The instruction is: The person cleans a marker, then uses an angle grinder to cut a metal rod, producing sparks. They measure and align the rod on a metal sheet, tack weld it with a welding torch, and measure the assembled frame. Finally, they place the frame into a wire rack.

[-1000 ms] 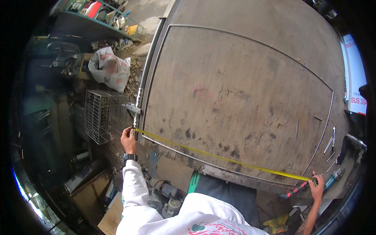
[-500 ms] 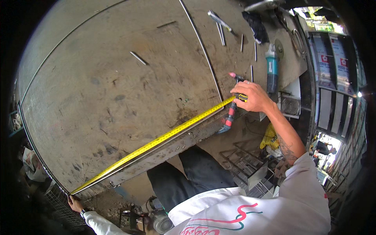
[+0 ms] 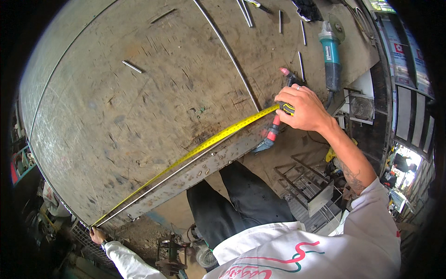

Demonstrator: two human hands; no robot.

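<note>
A yellow tape measure blade [image 3: 227, 133] stretches along the near edge of a worn metal-topped table [image 3: 153, 116]. My right hand [image 3: 306, 110] is closed around its black-and-yellow case [image 3: 288, 109], above the table's right end. At the near left corner, my left hand [image 3: 97, 235] has its fingers closed at the blade's far end; the exact grip is small in view. A thin metal rod [image 3: 167, 171] lies along the edge under and beside the blade. Beneath my right hand rests what looks like a welding torch [image 3: 272, 133] with a pink nozzle, partly hidden by the hand.
A teal angle grinder [image 3: 331, 53] lies at the right. Several short metal rods [image 3: 301, 66] are scattered over the table, and a long rod [image 3: 227, 51] crosses it. Below the right edge stands a metal frame [image 3: 302, 179]. A boxy fan-like unit [image 3: 362, 107] sits beyond.
The view has shifted, so the table's contents appear higher. The blade's left part has twisted and now shows narrower. Both hands keep their holds at the two ends.
</note>
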